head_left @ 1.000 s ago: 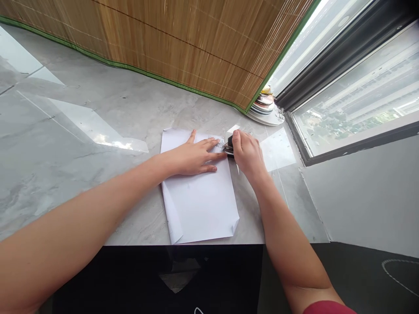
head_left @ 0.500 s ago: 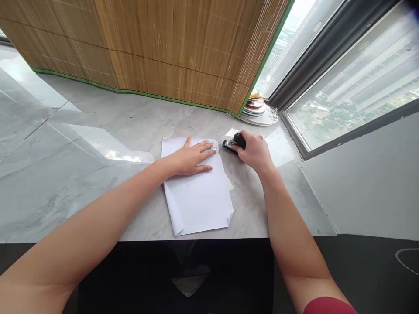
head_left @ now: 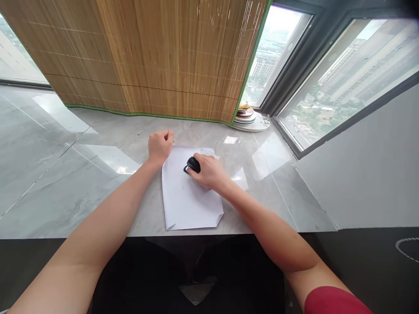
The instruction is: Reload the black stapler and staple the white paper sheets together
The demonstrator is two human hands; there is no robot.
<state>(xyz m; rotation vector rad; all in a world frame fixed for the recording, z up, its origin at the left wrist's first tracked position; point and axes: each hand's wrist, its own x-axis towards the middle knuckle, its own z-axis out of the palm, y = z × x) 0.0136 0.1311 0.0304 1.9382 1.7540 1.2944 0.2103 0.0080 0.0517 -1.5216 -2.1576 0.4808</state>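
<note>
Stapler [head_left: 194, 165], black, was over the white paper [head_left: 190, 209] on the grey desk [head_left: 42, 192], right grip [head_left: 211, 172] closed around it, left grip [head_left: 159, 146] curled into a fist by the paper's far left corner, couldn't tell if it held anything, plates [head_left: 245, 118] stacked beyond, near the window [head_left: 321, 104].

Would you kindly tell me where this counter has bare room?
Bare: the counter between left forearm and bamboo blind; a smaller patch between right forearm and white wall. Crowded: the paper, under right hand and stapler; where plates stand beside the window.
</note>
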